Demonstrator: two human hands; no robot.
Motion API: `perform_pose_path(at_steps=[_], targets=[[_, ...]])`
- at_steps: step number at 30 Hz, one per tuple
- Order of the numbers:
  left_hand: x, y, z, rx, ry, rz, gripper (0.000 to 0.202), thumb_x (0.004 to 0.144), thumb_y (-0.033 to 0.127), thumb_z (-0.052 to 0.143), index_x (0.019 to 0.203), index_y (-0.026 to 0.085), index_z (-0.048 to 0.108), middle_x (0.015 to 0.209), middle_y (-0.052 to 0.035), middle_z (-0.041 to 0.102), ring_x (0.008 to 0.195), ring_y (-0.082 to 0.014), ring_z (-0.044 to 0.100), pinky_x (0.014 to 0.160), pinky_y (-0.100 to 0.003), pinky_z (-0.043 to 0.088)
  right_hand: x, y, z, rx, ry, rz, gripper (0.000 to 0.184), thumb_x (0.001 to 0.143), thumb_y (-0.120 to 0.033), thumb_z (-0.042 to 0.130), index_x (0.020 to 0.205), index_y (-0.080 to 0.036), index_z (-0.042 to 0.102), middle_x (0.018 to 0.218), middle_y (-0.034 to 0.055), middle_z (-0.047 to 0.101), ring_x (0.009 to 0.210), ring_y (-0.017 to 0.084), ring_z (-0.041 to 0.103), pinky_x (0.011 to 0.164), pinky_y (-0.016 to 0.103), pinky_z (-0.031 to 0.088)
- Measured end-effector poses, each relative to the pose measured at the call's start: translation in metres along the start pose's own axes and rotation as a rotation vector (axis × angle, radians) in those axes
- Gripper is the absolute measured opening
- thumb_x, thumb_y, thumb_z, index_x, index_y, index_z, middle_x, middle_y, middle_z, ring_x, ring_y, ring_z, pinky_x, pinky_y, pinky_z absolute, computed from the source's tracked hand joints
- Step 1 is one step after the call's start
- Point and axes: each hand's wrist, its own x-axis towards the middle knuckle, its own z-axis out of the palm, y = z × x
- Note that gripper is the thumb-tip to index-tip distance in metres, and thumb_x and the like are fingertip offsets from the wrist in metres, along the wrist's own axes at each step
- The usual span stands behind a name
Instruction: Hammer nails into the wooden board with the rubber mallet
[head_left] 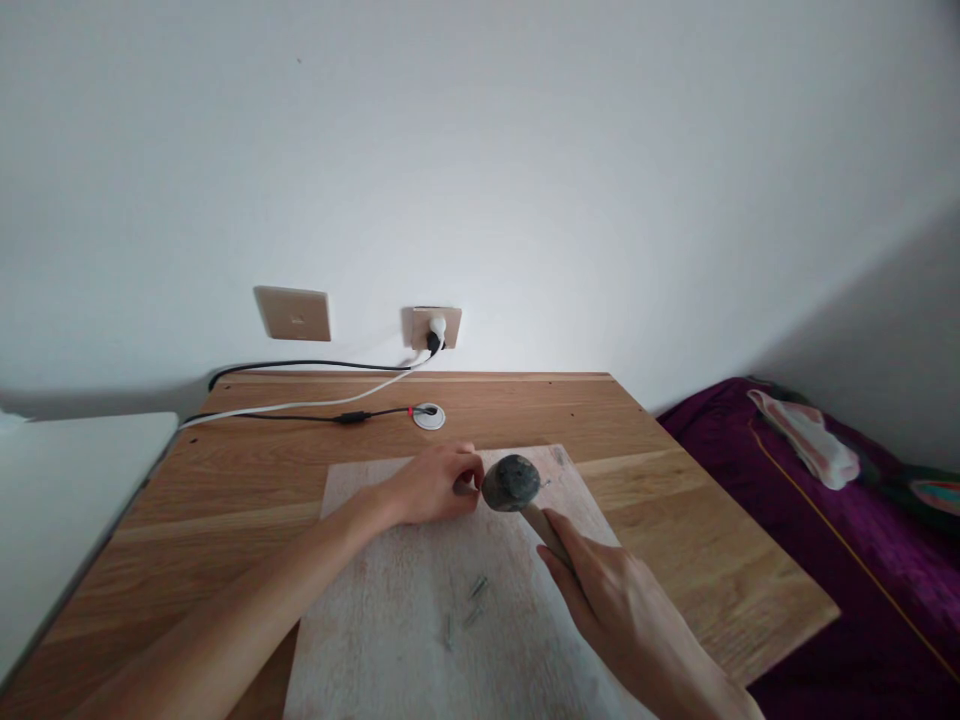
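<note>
My right hand (600, 585) grips the handle of a mallet with a dark rounded head (513, 483). That head is over the upper part of a pale, worn wooden board (397, 610), close to the fingertips of my left hand (442, 482). The left fingers are pinched together low at the board; whatever is between them is too small or hidden to name. Just right of the mallet head a small metal nail or screw (546, 484) shows at the board. Several more metal screws or nails (478, 586) lie loose on the board nearer to me.
The board lies on a wooden table (645, 510) against a white wall. Black and white cables (300, 405) run across its back to a wall socket (437, 328) and a round grommet (429, 417). A white panel (82, 480) stands left; purple bedding (795, 500) lies right.
</note>
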Motion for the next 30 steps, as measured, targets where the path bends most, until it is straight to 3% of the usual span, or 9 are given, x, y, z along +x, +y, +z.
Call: perform_pose_path(at_steps=[6,11,17,26,30], targets=[[0.0001,0.0024,-0.0025,0.000,-0.002,-0.012,0.007,0.079,0.014,0.068,0.083,0.020,0.068,0.091,-0.0012,0.066,0.083,-0.0176,0.060,0.075,-0.028,0.042,-0.0002,0.0005,-0.0057,0.001,0.086,0.004,0.039,0.114,-0.041,0.031,0.139,-0.018,0.051,0.082,0.0048,0.080,0.064,0.028,0.080,0.052,0.036,0.057],[0.0005,0.0029,-0.0029,-0.018,0.003,-0.004,0.006,0.080,0.013,0.066,0.082,0.019,0.067,0.088,-0.0007,0.064,0.080,-0.0166,0.060,0.072,-0.027,0.041,0.0012,-0.0014,-0.0066,-0.025,0.074,-0.016,0.040,0.114,-0.042,0.029,0.138,-0.018,0.052,0.080,0.0051,0.080,0.061,0.029,0.079,0.051,0.038,0.055],[0.0010,0.0005,-0.0007,-0.036,0.003,-0.009,0.012,0.078,0.009,0.064,0.082,0.019,0.069,0.087,-0.0007,0.065,0.079,-0.0163,0.060,0.071,-0.027,0.041,0.0023,-0.0032,-0.0054,0.050,-0.062,0.053,0.038,0.114,-0.043,0.030,0.136,-0.020,0.052,0.078,0.0041,0.079,0.064,0.029,0.079,0.053,0.037,0.053],[0.0013,0.0005,-0.0015,-0.035,0.005,0.000,0.014,0.076,0.007,0.064,0.082,0.018,0.070,0.084,-0.0003,0.065,0.077,-0.0160,0.059,0.069,-0.026,0.041,0.0026,0.0017,-0.0028,0.034,-0.077,0.038,0.038,0.114,-0.042,0.029,0.136,-0.020,0.051,0.083,0.0055,0.079,0.068,0.030,0.079,0.056,0.038,0.053],[0.0014,0.0012,-0.0021,-0.044,-0.006,0.003,0.015,0.076,0.007,0.064,0.083,0.018,0.070,0.086,-0.0006,0.065,0.078,-0.0157,0.060,0.070,-0.026,0.042,0.0024,0.0019,-0.0035,0.033,-0.024,0.016,0.038,0.114,-0.042,0.030,0.137,-0.019,0.051,0.081,0.0044,0.079,0.065,0.028,0.078,0.054,0.036,0.052]])
